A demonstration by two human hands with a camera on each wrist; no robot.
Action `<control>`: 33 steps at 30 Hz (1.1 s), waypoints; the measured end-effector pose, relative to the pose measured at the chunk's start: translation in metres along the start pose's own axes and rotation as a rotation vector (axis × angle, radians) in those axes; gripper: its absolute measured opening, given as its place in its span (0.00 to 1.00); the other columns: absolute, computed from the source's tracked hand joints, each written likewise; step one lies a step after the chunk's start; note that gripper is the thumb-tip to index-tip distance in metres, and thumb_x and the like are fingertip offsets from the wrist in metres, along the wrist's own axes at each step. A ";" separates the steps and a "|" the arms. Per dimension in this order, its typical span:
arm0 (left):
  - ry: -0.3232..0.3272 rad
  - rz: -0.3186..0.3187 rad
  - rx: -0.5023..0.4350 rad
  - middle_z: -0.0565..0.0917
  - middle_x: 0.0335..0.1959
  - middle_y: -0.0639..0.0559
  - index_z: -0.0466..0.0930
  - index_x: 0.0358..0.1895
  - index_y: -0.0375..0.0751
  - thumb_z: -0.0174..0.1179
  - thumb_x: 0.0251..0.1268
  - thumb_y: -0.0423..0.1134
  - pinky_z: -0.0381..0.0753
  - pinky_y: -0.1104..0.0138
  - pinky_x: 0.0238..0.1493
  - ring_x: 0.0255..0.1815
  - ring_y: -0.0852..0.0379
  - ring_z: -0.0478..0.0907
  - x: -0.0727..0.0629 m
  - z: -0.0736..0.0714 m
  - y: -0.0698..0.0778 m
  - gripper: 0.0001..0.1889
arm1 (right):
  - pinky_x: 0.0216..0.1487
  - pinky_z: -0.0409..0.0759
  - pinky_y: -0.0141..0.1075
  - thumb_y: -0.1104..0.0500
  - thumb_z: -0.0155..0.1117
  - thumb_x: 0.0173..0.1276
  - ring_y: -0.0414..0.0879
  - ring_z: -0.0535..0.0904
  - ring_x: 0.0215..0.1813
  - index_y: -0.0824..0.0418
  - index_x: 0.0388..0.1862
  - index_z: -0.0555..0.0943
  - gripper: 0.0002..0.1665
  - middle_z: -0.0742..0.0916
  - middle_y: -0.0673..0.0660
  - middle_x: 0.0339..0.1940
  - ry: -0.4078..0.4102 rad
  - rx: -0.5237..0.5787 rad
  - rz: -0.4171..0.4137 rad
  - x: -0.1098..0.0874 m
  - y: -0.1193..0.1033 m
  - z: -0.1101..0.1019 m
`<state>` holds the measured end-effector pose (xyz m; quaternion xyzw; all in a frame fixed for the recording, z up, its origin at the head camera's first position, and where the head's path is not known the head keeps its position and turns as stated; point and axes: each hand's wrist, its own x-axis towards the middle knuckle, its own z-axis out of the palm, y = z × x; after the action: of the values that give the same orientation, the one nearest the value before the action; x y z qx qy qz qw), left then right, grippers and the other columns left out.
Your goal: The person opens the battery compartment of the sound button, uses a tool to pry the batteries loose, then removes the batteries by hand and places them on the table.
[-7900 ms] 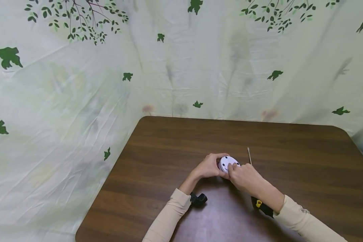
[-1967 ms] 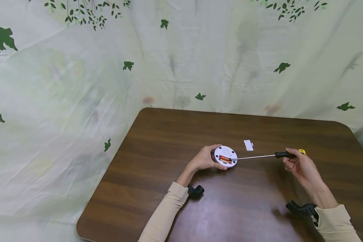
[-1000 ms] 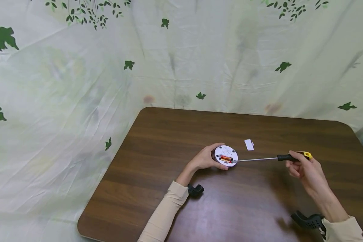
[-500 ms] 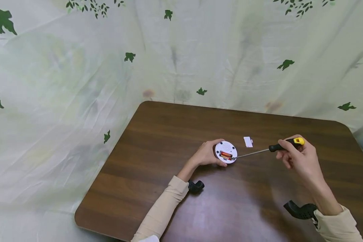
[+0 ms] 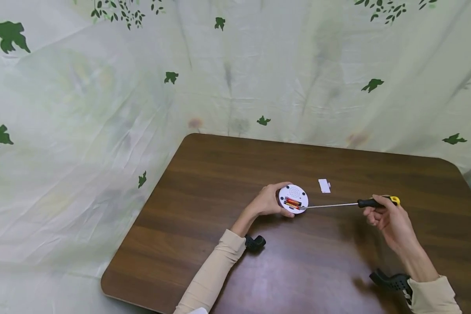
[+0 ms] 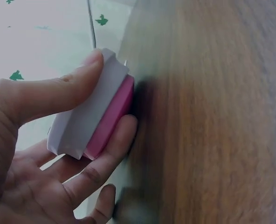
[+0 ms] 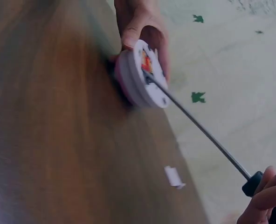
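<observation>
My left hand [image 5: 267, 201] grips the edge of a round white device [image 5: 294, 192] with a pink underside, thumb on one side and fingers on the other. Its battery compartment faces up, with red-and-black batteries [image 5: 292, 203] inside. My right hand [image 5: 392, 222] holds a screwdriver [image 5: 370, 203] by its black and yellow handle. The long metal shaft [image 7: 208, 133] reaches leftward, and its tip is at the end of the batteries in the compartment. A small white battery cover [image 5: 324, 186] lies on the table, behind and to the right of the device.
The brown wooden table [image 5: 220, 174] has rounded corners and stands against a pale curtain [image 5: 290, 65] printed with green leaves. A black wrist mount [image 5: 255, 243] sits on the left wrist, another mount [image 5: 390, 280] on the right.
Since the oldest frame, the cover has come off the device and the screwdriver has been picked up. Over the last second the handle lifted then lowered, the tip staying at the batteries.
</observation>
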<state>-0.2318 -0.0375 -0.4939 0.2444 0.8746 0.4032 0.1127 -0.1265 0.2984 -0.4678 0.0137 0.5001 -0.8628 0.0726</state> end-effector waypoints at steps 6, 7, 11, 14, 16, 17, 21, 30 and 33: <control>-0.011 0.001 -0.071 0.85 0.61 0.49 0.75 0.71 0.50 0.87 0.38 0.42 0.74 0.67 0.64 0.59 0.57 0.79 -0.002 0.007 -0.004 0.49 | 0.34 0.82 0.34 0.58 0.37 0.88 0.45 0.82 0.26 0.62 0.46 0.80 0.21 0.91 0.60 0.29 -0.013 0.282 0.131 -0.012 0.022 -0.023; -0.011 0.002 -0.081 0.85 0.61 0.49 0.75 0.71 0.49 0.87 0.38 0.41 0.74 0.67 0.64 0.59 0.57 0.79 -0.002 0.007 -0.004 0.49 | 0.35 0.83 0.34 0.58 0.37 0.88 0.45 0.82 0.26 0.62 0.46 0.81 0.22 0.91 0.60 0.30 -0.010 0.301 0.143 -0.013 0.024 -0.025; -0.002 0.008 -0.099 0.85 0.60 0.48 0.75 0.71 0.48 0.87 0.38 0.40 0.74 0.68 0.64 0.59 0.57 0.79 -0.003 0.007 -0.006 0.49 | 0.35 0.82 0.35 0.58 0.37 0.87 0.45 0.83 0.26 0.64 0.43 0.82 0.24 0.91 0.60 0.29 0.010 0.362 0.185 -0.013 0.032 -0.027; -0.002 0.015 -0.110 0.85 0.61 0.48 0.75 0.71 0.48 0.87 0.39 0.40 0.74 0.68 0.63 0.59 0.56 0.79 -0.003 0.006 -0.007 0.48 | 0.34 0.81 0.35 0.58 0.38 0.87 0.45 0.82 0.26 0.65 0.41 0.81 0.24 0.91 0.61 0.29 0.012 0.404 0.189 -0.013 0.036 -0.027; -0.005 0.019 -0.114 0.85 0.61 0.48 0.75 0.71 0.47 0.87 0.39 0.40 0.74 0.68 0.63 0.60 0.56 0.79 -0.003 0.004 -0.007 0.48 | 0.34 0.81 0.35 0.58 0.38 0.87 0.45 0.81 0.26 0.65 0.40 0.81 0.24 0.91 0.61 0.29 0.020 0.421 0.187 -0.013 0.037 -0.026; -0.008 0.019 -0.115 0.85 0.61 0.47 0.74 0.72 0.47 0.87 0.39 0.39 0.73 0.68 0.63 0.60 0.56 0.79 -0.002 0.003 -0.006 0.48 | 0.34 0.80 0.35 0.59 0.38 0.87 0.45 0.81 0.26 0.66 0.40 0.81 0.24 0.91 0.62 0.29 0.022 0.426 0.183 -0.012 0.038 -0.026; -0.019 0.018 -0.116 0.85 0.62 0.47 0.74 0.72 0.46 0.86 0.40 0.39 0.73 0.68 0.64 0.61 0.55 0.79 -0.002 0.001 -0.006 0.48 | 0.33 0.80 0.35 0.59 0.37 0.87 0.45 0.81 0.25 0.66 0.39 0.82 0.26 0.91 0.61 0.28 0.036 0.431 0.177 -0.011 0.039 -0.024; -0.028 0.029 -0.110 0.84 0.62 0.47 0.73 0.73 0.46 0.86 0.41 0.39 0.74 0.68 0.65 0.61 0.56 0.79 -0.001 -0.001 -0.007 0.48 | 0.34 0.78 0.36 0.58 0.35 0.88 0.46 0.81 0.25 0.66 0.39 0.82 0.27 0.90 0.61 0.28 0.025 0.437 0.151 -0.013 0.040 -0.023; -0.025 0.030 -0.116 0.84 0.62 0.47 0.73 0.72 0.46 0.86 0.42 0.40 0.74 0.68 0.65 0.60 0.56 0.79 -0.001 0.000 -0.008 0.48 | 0.33 0.79 0.36 0.58 0.34 0.88 0.47 0.81 0.25 0.66 0.38 0.82 0.27 0.90 0.61 0.28 0.013 0.446 0.144 -0.014 0.040 -0.024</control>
<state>-0.2340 -0.0422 -0.4997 0.2556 0.8445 0.4519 0.1314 -0.1086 0.3017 -0.5127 0.0709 0.2951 -0.9445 0.1260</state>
